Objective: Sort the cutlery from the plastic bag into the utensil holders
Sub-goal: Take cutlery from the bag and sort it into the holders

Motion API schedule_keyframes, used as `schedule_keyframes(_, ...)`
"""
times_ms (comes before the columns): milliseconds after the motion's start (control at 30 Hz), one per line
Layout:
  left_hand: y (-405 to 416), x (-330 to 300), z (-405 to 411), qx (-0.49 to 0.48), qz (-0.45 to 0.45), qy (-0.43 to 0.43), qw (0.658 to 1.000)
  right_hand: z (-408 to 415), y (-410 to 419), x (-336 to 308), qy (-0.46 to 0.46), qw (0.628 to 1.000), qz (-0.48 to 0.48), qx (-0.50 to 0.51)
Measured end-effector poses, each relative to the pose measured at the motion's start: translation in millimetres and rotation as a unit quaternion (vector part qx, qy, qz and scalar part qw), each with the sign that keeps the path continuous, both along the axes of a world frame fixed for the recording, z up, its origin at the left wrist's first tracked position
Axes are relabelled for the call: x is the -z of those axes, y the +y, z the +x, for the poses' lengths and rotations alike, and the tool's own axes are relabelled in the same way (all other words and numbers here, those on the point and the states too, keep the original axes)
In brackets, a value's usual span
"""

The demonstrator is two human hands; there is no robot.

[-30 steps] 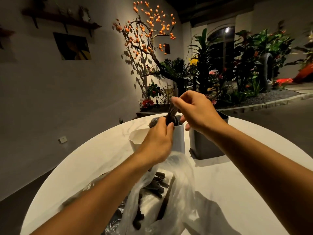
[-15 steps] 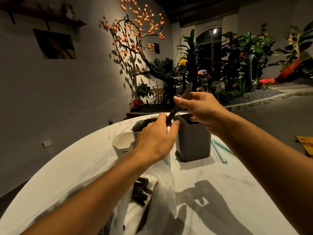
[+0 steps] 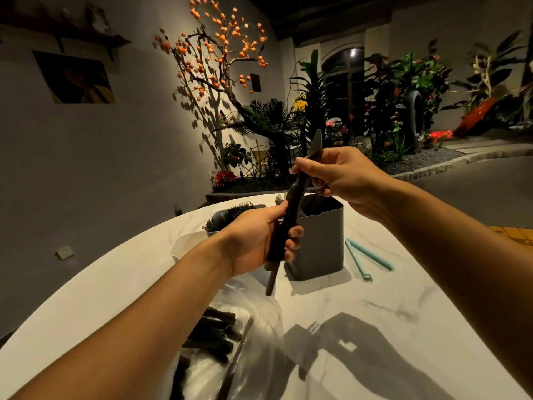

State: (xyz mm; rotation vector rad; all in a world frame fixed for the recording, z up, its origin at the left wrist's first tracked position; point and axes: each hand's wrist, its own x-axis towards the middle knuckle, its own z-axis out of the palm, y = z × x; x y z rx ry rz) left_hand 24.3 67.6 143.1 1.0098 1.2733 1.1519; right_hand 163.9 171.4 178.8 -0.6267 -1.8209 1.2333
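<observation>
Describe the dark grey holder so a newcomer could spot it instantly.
Start at the round white table. Toward its far edge, just beyond the left hand, stands the dark grey holder, a boxy open-topped tub. The holder left of it is paler and bristles with fork tines; teal clips lie right.

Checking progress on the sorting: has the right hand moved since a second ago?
Yes. The right hand has risen and shifted right, from over the white holder to above the grey holder, pulling a knife up.

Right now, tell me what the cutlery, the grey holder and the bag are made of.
Cutlery: apparently matt black plastic, dull, without metallic glint. Grey holder: probably moulded plastic, smooth satin walls, rounded corners. Bag: thin clear plastic film, crinkled and glossy.
</observation>
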Motion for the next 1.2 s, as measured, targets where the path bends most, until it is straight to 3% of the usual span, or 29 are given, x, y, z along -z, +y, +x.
schedule_keyframes(67,8,2,7,-0.083,0.027,0.06,0.994,0,2,0,0.013,1.0,0.016,0.009)
schedule_keyframes(167,24,5,9,-0.246,0.095,0.212,0.941,0,5,0,0.034,0.997,0.055,0.04)
schedule_keyframes(233,33,1,7,-0.29,0.138,0.233,0.918,0,9,-2,0.052,0.993,0.081,0.069)
schedule_keyframes(500,64,-24,18,-0.196,0.229,0.186,0.935,-3,30,-11,0.056,0.961,0.199,0.181)
schedule_keyframes(633,79,-25,16,-0.174,0.2,0.17,0.949,-10,45,-2,-0.01,0.947,0.25,0.2)
schedule_keyframes(833,87,-18,-2,-0.219,0.162,0.148,0.951,-25,67,17,-0.032,0.957,0.219,0.186)
schedule_keyframes(933,85,-16,-13,-0.228,0.157,0.145,0.95,-33,75,25,-0.102,0.942,0.234,0.218)
schedule_keyframes(1000,82,-16,-19,-0.226,0.16,0.147,0.95,-38,77,28,-0.197,0.908,0.252,0.269)
schedule_keyframes(1067,77,-18,-24,-0.223,0.168,0.151,0.948,-42,74,28,-0.22,0.892,0.268,0.291)
schedule_keyframes(1200,64,-25,-37,-0.211,0.223,0.17,0.936,-53,52,7,-0.083,0.961,0.234,0.125)
